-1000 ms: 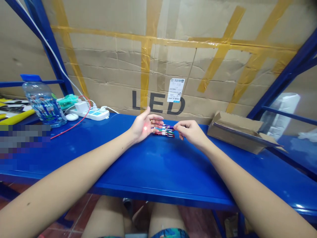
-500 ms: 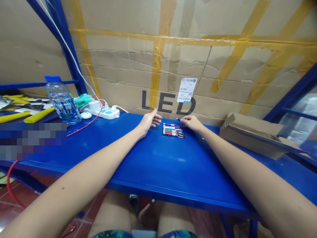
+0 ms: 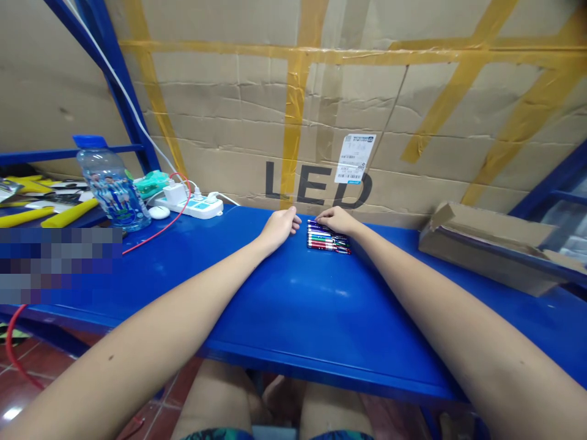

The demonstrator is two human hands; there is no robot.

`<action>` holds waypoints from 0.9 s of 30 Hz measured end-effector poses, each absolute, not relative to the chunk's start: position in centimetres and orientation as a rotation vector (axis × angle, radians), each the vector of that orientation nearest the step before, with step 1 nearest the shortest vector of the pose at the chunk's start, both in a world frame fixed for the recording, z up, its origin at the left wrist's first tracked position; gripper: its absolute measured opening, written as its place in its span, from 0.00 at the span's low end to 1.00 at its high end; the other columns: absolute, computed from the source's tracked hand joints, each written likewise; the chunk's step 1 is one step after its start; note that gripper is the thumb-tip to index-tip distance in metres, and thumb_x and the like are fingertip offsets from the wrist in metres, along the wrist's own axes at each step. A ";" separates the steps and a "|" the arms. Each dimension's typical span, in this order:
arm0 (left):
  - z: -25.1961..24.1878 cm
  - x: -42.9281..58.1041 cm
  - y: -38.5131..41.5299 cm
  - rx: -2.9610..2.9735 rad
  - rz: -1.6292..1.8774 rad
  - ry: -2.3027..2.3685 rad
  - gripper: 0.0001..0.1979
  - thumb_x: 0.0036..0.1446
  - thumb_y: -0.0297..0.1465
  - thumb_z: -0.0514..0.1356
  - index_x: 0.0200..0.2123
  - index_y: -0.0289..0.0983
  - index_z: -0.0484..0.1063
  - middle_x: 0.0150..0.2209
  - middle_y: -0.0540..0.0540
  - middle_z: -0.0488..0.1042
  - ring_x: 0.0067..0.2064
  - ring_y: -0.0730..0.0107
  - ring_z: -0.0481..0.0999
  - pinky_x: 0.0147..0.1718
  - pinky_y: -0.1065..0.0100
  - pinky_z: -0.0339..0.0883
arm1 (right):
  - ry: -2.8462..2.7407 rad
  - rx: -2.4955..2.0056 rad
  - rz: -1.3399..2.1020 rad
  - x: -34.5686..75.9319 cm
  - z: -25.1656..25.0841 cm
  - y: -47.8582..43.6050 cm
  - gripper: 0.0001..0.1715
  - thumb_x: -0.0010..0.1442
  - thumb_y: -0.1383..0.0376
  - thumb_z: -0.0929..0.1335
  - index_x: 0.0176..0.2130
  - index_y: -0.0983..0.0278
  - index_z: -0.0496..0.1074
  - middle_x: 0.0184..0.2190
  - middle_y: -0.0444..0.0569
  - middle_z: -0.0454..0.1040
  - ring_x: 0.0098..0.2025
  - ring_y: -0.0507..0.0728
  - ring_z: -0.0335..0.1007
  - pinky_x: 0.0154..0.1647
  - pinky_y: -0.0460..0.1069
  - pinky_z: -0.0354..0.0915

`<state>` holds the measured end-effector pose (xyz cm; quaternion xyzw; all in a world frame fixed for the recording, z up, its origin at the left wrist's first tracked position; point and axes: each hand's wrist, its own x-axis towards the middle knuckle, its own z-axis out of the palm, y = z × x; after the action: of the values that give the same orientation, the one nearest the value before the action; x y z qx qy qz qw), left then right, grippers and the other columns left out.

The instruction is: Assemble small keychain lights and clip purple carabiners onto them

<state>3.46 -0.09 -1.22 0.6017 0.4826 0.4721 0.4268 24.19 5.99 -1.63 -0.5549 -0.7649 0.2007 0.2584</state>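
Note:
Several shiny pens (image 3: 325,238) in purple, green, red and other colours lie side by side in a row on the blue table (image 3: 293,311). At the far side of that row, my right hand (image 3: 338,221) has its fingertips closed on a purple pen (image 3: 313,222), covering most of it. My left hand (image 3: 280,229) rests just left of the pens' ends. Its fingers are loosely bent and apart from the thumb, with nothing in them.
A clear bottle with a blue cap (image 3: 112,189), a white power strip (image 3: 195,206) and a red cable (image 3: 169,225) are on the left. An open cardboard box (image 3: 486,250) stands on the right. A large taped cardboard sheet (image 3: 229,122) rises behind the table.
My right hand has moved left with the purple pen, from the row's far right to its far edge. The left hand stays beside the row. The view has shifted slightly.

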 end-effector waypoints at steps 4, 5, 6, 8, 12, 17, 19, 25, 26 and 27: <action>-1.3 3.4 -0.1 1.528 1.176 1.224 0.22 0.69 0.36 0.47 0.28 0.33 0.72 0.27 0.45 0.73 0.26 0.73 0.70 0.28 0.70 0.62 | -2.082 -1.462 0.581 24.1 -1.5 5.8 0.13 0.57 0.70 0.66 0.35 0.68 0.82 0.36 0.51 0.82 0.36 0.56 0.75 0.42 0.48 0.68; -1.4 3.4 -0.1 1.541 1.170 1.227 0.22 0.69 0.36 0.47 0.28 0.33 0.72 0.27 0.45 0.73 0.26 0.73 0.70 0.28 0.70 0.62 | -2.086 -1.452 0.589 24.1 -1.5 5.7 0.13 0.57 0.70 0.66 0.35 0.68 0.82 0.35 0.51 0.82 0.36 0.55 0.74 0.42 0.47 0.68; -1.4 3.4 -0.2 1.555 1.163 1.229 0.22 0.69 0.36 0.47 0.28 0.33 0.72 0.27 0.45 0.73 0.26 0.73 0.70 0.29 0.70 0.62 | -2.088 -1.445 0.592 24.1 -1.5 5.7 0.13 0.57 0.70 0.66 0.35 0.68 0.82 0.34 0.51 0.82 0.36 0.55 0.74 0.42 0.47 0.68; -1.4 3.4 -0.3 1.577 1.152 1.232 0.22 0.69 0.36 0.47 0.28 0.33 0.72 0.27 0.45 0.73 0.26 0.73 0.70 0.29 0.70 0.62 | -2.088 -1.445 0.589 24.0 -1.4 5.5 0.13 0.56 0.70 0.67 0.35 0.67 0.83 0.34 0.51 0.82 0.35 0.55 0.74 0.41 0.47 0.68; -1.4 3.4 -0.3 1.611 1.140 1.240 0.21 0.69 0.36 0.47 0.28 0.33 0.71 0.27 0.45 0.73 0.27 0.72 0.70 0.29 0.69 0.62 | -2.079 -1.472 0.574 23.9 -1.3 5.3 0.13 0.56 0.70 0.67 0.35 0.68 0.82 0.34 0.51 0.82 0.35 0.55 0.74 0.39 0.46 0.67; -1.9 3.2 0.2 1.643 1.135 1.214 0.22 0.69 0.38 0.47 0.29 0.33 0.72 0.28 0.44 0.73 0.27 0.71 0.71 0.30 0.69 0.63 | -2.089 -1.461 0.582 24.1 -1.3 4.9 0.14 0.56 0.71 0.66 0.36 0.68 0.82 0.36 0.51 0.83 0.37 0.55 0.75 0.40 0.45 0.66; -2.1 3.2 0.4 1.654 1.140 1.213 0.22 0.69 0.39 0.47 0.29 0.33 0.72 0.28 0.44 0.73 0.28 0.71 0.71 0.30 0.69 0.63 | -2.089 -1.450 0.584 24.1 -1.2 4.9 0.13 0.55 0.71 0.67 0.35 0.67 0.82 0.35 0.50 0.83 0.37 0.55 0.75 0.39 0.45 0.67; -2.6 3.0 0.8 1.698 1.138 1.207 0.23 0.68 0.41 0.47 0.29 0.34 0.73 0.29 0.43 0.75 0.28 0.70 0.72 0.32 0.67 0.65 | -2.094 -1.435 0.583 24.2 -1.1 5.0 0.13 0.54 0.70 0.67 0.35 0.67 0.82 0.34 0.49 0.82 0.36 0.55 0.74 0.41 0.46 0.68; -2.6 3.0 0.9 1.702 1.136 1.206 0.23 0.68 0.41 0.47 0.29 0.34 0.73 0.29 0.43 0.76 0.28 0.70 0.72 0.32 0.67 0.65 | -2.091 -1.434 0.577 24.1 -1.1 4.9 0.13 0.54 0.71 0.67 0.35 0.67 0.82 0.34 0.50 0.82 0.36 0.55 0.74 0.42 0.47 0.68; -2.7 3.0 0.9 1.706 1.134 1.207 0.23 0.68 0.41 0.47 0.29 0.34 0.73 0.30 0.43 0.76 0.28 0.70 0.72 0.32 0.67 0.65 | -2.089 -1.437 0.572 24.1 -1.1 4.9 0.14 0.54 0.71 0.67 0.36 0.67 0.83 0.35 0.50 0.82 0.36 0.55 0.74 0.42 0.47 0.68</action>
<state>3.00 0.91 -2.68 0.6658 0.4711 0.4426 0.3727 24.12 4.91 -1.12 -0.5326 -0.7743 0.2120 0.2679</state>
